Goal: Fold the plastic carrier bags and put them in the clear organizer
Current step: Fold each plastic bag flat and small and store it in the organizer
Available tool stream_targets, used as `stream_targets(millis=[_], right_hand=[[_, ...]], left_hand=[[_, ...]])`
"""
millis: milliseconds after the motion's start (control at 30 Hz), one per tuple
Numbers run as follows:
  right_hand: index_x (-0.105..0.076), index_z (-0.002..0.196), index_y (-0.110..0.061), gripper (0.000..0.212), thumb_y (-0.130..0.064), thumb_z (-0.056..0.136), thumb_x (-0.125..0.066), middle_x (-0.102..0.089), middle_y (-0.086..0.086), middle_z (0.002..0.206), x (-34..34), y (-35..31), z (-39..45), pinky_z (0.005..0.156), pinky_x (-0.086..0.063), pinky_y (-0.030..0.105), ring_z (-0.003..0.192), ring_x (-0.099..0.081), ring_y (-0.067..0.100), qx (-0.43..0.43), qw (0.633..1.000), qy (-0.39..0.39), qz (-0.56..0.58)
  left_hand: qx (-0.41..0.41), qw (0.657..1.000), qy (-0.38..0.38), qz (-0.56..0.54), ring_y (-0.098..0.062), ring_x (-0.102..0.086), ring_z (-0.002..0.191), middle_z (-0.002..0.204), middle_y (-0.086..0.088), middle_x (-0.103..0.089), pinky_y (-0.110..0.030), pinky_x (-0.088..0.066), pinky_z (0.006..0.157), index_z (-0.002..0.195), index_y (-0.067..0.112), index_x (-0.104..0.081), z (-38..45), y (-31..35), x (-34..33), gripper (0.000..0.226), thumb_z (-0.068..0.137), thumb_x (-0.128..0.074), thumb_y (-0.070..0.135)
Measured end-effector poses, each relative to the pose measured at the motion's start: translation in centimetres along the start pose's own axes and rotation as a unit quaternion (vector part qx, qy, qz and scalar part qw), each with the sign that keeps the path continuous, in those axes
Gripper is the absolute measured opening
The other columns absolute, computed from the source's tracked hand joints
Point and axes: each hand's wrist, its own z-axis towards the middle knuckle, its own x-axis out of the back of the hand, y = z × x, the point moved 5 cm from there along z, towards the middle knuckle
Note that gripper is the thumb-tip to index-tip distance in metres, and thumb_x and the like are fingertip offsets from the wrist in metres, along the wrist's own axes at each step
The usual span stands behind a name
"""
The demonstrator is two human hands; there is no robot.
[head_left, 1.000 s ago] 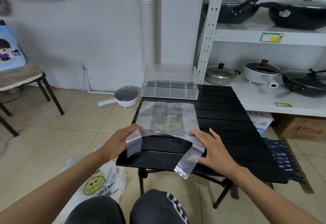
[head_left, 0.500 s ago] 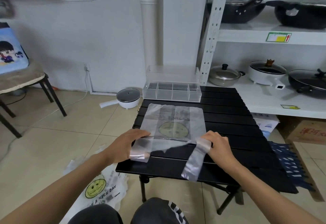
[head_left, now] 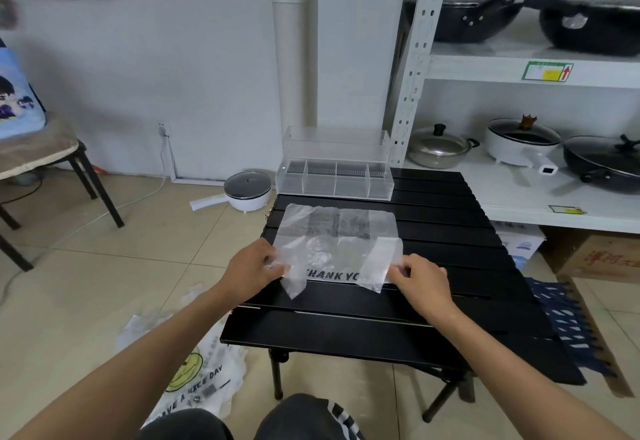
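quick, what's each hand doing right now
Left hand: pinching the near left edge of the plastic carrier bag on the table.
Right hand: pinching the bag's right handle strip.

pale grey wall (head_left: 207,69), beige tiled floor (head_left: 104,277), white metal shelving (head_left: 519,69), black slatted table (head_left: 433,231)

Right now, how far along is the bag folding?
Done: nothing stored; the clear organizer looks empty. In hand: left hand and right hand pinch the handles of the clear carrier bag, folded up over its body on the black table. Left: further folds, stowing, plus the smiley bags on the floor.
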Motion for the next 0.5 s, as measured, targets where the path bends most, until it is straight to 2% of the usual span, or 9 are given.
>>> stream_targets(millis=[133, 233, 300, 367, 433, 500], right_hand=[[-0.045, 0.078, -0.023, 0.024, -0.035, 0.082, -0.065, -0.051, -0.007, 0.072, 0.1, -0.5, -0.6, 0.079, -0.037, 0.036, 0.065, -0.049, 0.012, 0.001, 0.998, 0.055, -0.028], [-0.042, 0.085, -0.023, 0.034, -0.036, 0.077, -0.073, -0.049, -0.009, 0.078, 0.8, -0.5, -0.8, 0.077, -0.033, 0.034, 0.067, -0.048, 0.011, 0.000, 0.995, 0.098, -0.033], [-0.042, 0.083, -0.024, 0.035, -0.037, 0.075, -0.074, -0.046, -0.009, 0.080, 1.2, -0.9, -0.9, 0.075, -0.031, 0.033, 0.070, -0.046, 0.012, 0.019, 0.987, 0.123, -0.098], [-0.047, 0.075, -0.026, 0.027, -0.035, 0.078, -0.071, -0.045, -0.010, 0.078, 1.0, -1.4, -0.9, 0.075, -0.031, 0.032, 0.073, -0.044, 0.012, 0.061, 0.977, 0.120, -0.167], [-0.053, 0.069, -0.028, 0.021, -0.033, 0.082, -0.069, -0.045, -0.011, 0.078, 0.6, -1.5, -0.8, 0.078, -0.031, 0.031, 0.075, -0.044, 0.010, 0.094, 0.973, 0.100, -0.184], [-0.061, 0.075, -0.028, 0.013, -0.033, 0.085, -0.068, -0.048, -0.011, 0.083, 0.6, -1.3, -0.7, 0.080, -0.028, 0.029, 0.081, -0.046, 0.009, 0.101, 0.980, 0.090, -0.148]], left_hand=[[0.002, 0.999, 0.037, -0.009, -0.012, -0.050, 0.070, 0.083, 0.006, -0.051, -0.020, -0.035, 0.059, 0.093, 0.018, -0.047, -0.2, -0.2, 0.2, 0.033, 0.079, -0.075, 0.030], [-0.023, 0.997, 0.078, -0.004, -0.017, -0.048, 0.065, 0.079, 0.003, -0.047, -0.026, -0.038, 0.056, 0.088, 0.018, -0.040, -0.6, 0.0, 0.8, 0.038, 0.076, -0.077, 0.023], [-0.086, 0.987, 0.100, 0.093, -0.017, -0.042, 0.067, 0.081, 0.004, -0.044, -0.030, -0.033, 0.058, 0.081, 0.019, -0.041, -1.0, 0.7, 1.1, 0.035, 0.075, -0.076, 0.019], [-0.150, 0.972, 0.095, 0.156, -0.019, -0.044, 0.071, 0.081, 0.003, -0.047, -0.030, -0.033, 0.061, 0.076, 0.018, -0.047, -0.9, 1.2, 0.8, 0.030, 0.072, -0.076, 0.014], [-0.168, 0.975, 0.061, 0.132, -0.022, -0.052, 0.073, 0.083, 0.002, -0.051, -0.028, -0.037, 0.063, 0.078, 0.015, -0.055, -0.7, 1.2, 0.2, 0.018, 0.078, -0.072, 0.010], [-0.158, 0.981, 0.034, 0.102, -0.021, -0.056, 0.075, 0.086, 0.005, -0.051, -0.025, -0.040, 0.065, 0.084, 0.015, -0.061, -0.3, 1.2, -0.1, 0.005, 0.085, -0.065, 0.012]])
